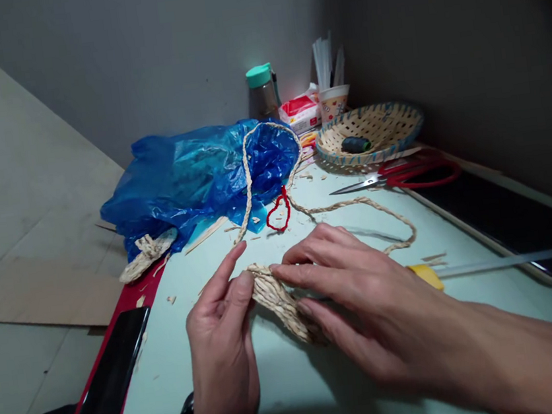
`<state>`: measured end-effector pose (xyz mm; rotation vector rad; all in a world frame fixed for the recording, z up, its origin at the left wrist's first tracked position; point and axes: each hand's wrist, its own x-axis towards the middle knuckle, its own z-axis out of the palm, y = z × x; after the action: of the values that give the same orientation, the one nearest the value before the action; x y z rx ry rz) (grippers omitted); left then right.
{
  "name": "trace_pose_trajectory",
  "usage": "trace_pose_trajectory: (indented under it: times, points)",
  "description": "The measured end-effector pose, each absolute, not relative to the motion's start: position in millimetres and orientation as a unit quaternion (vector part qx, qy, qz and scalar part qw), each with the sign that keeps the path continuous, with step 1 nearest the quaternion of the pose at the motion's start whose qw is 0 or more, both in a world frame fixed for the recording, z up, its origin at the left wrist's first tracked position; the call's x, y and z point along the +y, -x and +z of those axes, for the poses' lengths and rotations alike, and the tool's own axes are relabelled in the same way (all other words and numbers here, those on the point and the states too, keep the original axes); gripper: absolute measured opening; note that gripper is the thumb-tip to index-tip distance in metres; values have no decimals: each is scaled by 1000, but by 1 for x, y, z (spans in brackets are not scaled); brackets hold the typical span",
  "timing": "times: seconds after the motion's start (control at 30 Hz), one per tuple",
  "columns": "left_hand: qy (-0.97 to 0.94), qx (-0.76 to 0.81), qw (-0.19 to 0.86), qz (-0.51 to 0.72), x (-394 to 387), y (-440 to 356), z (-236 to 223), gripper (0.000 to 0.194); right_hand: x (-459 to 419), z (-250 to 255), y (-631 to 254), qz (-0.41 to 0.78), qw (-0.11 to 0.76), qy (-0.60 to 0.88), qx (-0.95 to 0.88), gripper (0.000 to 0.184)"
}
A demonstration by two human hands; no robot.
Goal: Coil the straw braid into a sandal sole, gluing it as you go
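Note:
Between my two hands is a small piece of woven straw braid [279,299], its rows lying side by side. My left hand [225,332] pinches its left end between thumb and fingers. On the other side, my right hand [350,291] has its fingers and thumb closed on the piece's right part. A long plaited straw cord [247,177] rises from near my left fingertips, loops over a blue plastic bag and curves back toward my right hand. A red loop of yarn [278,213] lies by the cord. The underside of the woven piece is hidden.
Behind the hands lies the blue plastic bag [167,173]. Red-handled scissors [402,174], a bamboo basket [372,133] with a dark thread spool [355,144], and a black tablet-like panel [506,214] sit right. A yellow-ended glue stick [426,277] lies nearby. A bottle [262,95] stands behind.

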<state>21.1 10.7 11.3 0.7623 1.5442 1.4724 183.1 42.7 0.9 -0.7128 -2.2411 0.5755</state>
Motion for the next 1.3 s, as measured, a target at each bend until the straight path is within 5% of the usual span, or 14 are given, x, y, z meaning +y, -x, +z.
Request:
trace_pose_trajectory:
  times: [0.17, 0.53, 1.3]
  points:
    - [-301, 576, 477, 591, 13, -17, 6, 10, 40, -2, -181, 238, 343, 269, -868, 20]
    - [-249, 569, 504, 600, 12, -14, -2, 23, 38, -17, -170, 202, 370, 239, -875, 31]
    - [-223, 435, 621, 613, 17, -7, -5, 4, 52, 2, -182, 90, 257, 278, -921, 24]
